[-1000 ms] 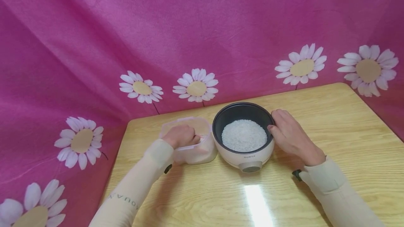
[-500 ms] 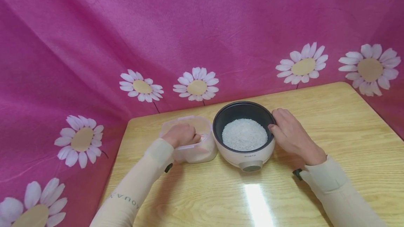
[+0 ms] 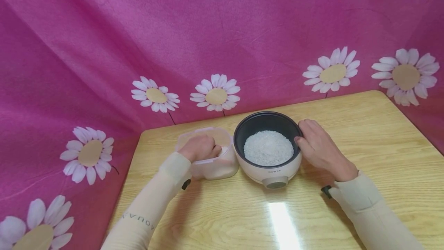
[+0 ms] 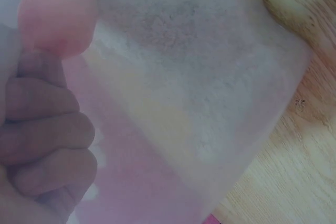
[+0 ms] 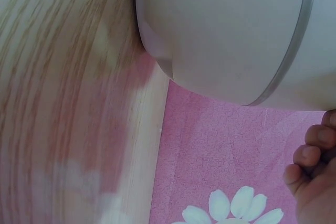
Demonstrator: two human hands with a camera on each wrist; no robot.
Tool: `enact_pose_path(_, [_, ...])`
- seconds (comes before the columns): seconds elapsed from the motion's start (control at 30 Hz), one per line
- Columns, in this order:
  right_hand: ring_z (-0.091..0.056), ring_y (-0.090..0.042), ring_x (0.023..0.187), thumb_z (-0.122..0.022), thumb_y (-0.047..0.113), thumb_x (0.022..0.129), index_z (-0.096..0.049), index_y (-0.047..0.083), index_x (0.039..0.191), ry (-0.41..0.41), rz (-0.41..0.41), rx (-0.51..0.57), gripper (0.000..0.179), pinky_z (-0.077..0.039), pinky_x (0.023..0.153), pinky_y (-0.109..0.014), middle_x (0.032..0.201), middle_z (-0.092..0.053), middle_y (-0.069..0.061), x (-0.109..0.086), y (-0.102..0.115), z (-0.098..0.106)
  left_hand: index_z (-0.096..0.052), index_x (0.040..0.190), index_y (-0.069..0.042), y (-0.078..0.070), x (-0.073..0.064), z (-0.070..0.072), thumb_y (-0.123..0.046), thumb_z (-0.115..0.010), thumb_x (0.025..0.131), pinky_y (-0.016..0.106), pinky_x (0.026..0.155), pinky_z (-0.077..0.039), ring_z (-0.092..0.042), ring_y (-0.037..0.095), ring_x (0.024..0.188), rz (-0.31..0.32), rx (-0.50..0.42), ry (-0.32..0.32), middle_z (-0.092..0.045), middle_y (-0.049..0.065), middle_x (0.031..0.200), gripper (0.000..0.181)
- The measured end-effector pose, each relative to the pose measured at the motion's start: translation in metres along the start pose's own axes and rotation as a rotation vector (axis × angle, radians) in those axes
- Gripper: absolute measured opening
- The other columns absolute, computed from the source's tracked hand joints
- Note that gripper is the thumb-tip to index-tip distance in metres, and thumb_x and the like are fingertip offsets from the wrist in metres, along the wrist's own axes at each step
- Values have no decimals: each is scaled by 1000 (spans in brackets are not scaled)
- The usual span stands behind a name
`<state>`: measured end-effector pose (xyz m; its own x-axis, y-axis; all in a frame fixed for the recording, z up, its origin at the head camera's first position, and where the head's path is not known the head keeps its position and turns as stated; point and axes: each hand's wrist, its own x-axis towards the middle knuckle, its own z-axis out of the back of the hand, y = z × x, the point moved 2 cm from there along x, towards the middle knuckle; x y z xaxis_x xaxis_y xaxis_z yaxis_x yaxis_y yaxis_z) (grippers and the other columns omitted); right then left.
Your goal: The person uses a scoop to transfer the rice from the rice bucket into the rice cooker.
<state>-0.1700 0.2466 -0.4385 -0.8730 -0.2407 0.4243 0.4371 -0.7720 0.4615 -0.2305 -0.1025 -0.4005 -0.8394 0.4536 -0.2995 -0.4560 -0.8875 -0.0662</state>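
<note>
My left hand (image 3: 200, 147) reaches into a translucent pinkish plastic container (image 3: 222, 169) that holds white rice. Seen through the container wall in the left wrist view, its fingers are curled round a pink scoop (image 4: 60, 17), whose rounded end shows beyond them; the rest of it is hidden. Just right of the container stands a cream electric cooking pot (image 3: 254, 171) with a black inside, a front knob and a mound of rice (image 3: 268, 148) in it. My right hand (image 3: 317, 147) grips the pot's right rim with the thumb near the edge; its fingers are curled in the right wrist view.
Both vessels stand on a light wooden table (image 3: 364, 138), close together near its back edge. A magenta cloth (image 3: 243, 30) printed with white daisies hangs behind and to the left.
My left hand has shifted very slightly within the container, and the pink bit by its fingers no longer shows in the head view. The right hand and pot stay in place.
</note>
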Motion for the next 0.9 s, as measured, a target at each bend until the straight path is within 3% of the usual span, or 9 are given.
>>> enact_pose_path(0.5, [-42, -19, 86, -51, 11, 92, -51, 6, 96, 0, 9, 10, 6, -36, 75, -34, 86, -47, -6, 1, 1, 0, -57, 60, -20, 2, -5, 1, -31, -50, 99, 31, 68, -42, -48, 16, 61, 7, -67, -17, -42, -6, 61, 42])
enact_pose_path(0.9, [-41, -18, 85, -50, 10, 91, -51, 6, 94, -22, 15, 0, 5, -34, 75, -33, 85, -46, -5, -1, -1, 1, -59, 60, -21, 5, -8, 10, -28, -47, 98, 30, 69, -46, -50, 14, 63, -55, -73, -65, -48, -7, 62, 40])
